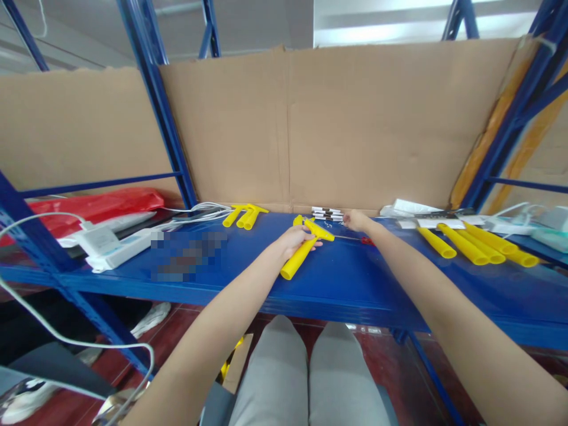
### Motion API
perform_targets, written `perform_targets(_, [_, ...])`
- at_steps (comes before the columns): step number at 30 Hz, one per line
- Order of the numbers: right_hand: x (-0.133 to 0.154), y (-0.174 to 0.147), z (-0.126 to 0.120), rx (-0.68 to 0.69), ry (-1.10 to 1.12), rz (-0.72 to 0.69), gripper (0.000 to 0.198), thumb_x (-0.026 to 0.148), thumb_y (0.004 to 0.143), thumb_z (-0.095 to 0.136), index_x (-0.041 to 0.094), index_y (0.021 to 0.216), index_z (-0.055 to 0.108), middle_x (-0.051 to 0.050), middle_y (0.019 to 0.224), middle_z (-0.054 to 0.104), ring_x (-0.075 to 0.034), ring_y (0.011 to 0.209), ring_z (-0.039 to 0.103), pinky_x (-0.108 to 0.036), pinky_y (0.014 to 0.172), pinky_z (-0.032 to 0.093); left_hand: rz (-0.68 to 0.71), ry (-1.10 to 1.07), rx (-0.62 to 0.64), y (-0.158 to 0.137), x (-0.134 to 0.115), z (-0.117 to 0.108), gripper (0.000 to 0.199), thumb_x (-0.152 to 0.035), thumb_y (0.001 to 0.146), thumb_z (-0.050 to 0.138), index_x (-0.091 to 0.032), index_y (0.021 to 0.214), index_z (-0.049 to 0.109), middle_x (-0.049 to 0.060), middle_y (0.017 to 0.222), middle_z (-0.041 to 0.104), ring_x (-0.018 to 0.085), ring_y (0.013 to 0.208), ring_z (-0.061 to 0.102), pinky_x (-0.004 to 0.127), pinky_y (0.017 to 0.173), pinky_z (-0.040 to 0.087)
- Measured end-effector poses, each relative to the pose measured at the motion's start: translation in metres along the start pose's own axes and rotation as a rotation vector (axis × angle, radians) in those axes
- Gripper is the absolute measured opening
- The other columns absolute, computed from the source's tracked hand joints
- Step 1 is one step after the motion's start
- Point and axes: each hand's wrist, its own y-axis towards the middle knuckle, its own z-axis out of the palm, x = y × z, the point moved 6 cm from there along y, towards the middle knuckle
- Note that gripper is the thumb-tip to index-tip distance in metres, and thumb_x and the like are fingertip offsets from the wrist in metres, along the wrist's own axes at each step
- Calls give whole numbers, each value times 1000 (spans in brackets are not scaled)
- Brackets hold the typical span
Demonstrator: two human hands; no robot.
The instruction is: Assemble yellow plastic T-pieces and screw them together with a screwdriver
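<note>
My left hand (296, 239) is wrapped around a yellow T-shaped plastic handle (298, 260), its hollow round end tilted toward me. Part of another yellow piece (297, 219) shows just behind that hand. Farther back, my right hand (355, 220) has its fingers pinched together low over the shelf; what they hold, if anything, is too small to make out. Beside those fingers lies a stack of black-and-white strips (326, 213), with tiny scattered bits (329, 224) in front. A screwdriver with a red handle (367, 241) lies under my right forearm, its thin shaft pointing left.
Several yellow handles (473, 245) lie at the right, and 3 more (245, 216) at the back left. A white power strip (122, 248) with cables sits near a red bag (97, 204). Cardboard (355, 124) walls the back of the blue shelf (346, 284); blue posts (164, 112) frame it.
</note>
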Motion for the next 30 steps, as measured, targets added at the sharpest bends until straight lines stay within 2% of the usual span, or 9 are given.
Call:
perform_targets(7, [10, 4, 13, 61, -166, -34, 24, 11, 84, 59, 9, 102, 75, -17, 102, 75, -24, 98, 70, -24, 84, 49, -27, 10, 19, 3, 4, 1, 45, 9, 81, 46, -13, 120, 49, 12, 99, 69, 11, 57, 65, 20, 52, 51])
perform_targets(10, [14, 3, 16, 75, -202, -38, 25, 9, 85, 56, 8, 102, 75, -18, 104, 75, -25, 102, 70, -25, 87, 49, -24, 36, 60, 4, 4, 2, 37, 8, 82, 47, -11, 112, 55, 11, 93, 68, 11, 59, 65, 20, 53, 51])
perform_targets(13, [17, 2, 18, 84, -213, -41, 29, 6, 86, 51, 6, 103, 74, -20, 106, 74, -27, 103, 69, -26, 88, 49, -16, 34, 90, 5, 4, 3, 32, 8, 81, 48, -9, 106, 58, 11, 90, 67, 13, 61, 66, 21, 55, 52])
perform_targets(17, [19, 2, 19, 117, -199, -45, 27, 3, 84, 51, 5, 94, 76, -22, 101, 74, -28, 99, 71, -26, 86, 50, -11, 23, 79, 7, 5, 2, 39, 9, 80, 48, -11, 112, 57, 9, 89, 67, 14, 61, 66, 23, 57, 54])
perform_targets(24, [22, -5, 13, 83, -75, -44, 22, -1, 77, 55, 8, 82, 75, -17, 89, 76, -25, 88, 71, -26, 81, 50, -25, 59, 90, 6, 5, 3, 40, 7, 80, 49, -9, 116, 59, 14, 98, 69, 13, 63, 67, 22, 58, 54])
perform_targets(30, [34, -17, -5, -14, 181, -70, 14, 8, 81, 59, 10, 82, 73, -8, 80, 74, -16, 69, 66, -22, 66, 50, -33, 48, 101, 8, 7, 3, 42, 7, 79, 52, -11, 117, 58, 13, 98, 70, 12, 62, 67, 22, 58, 54])
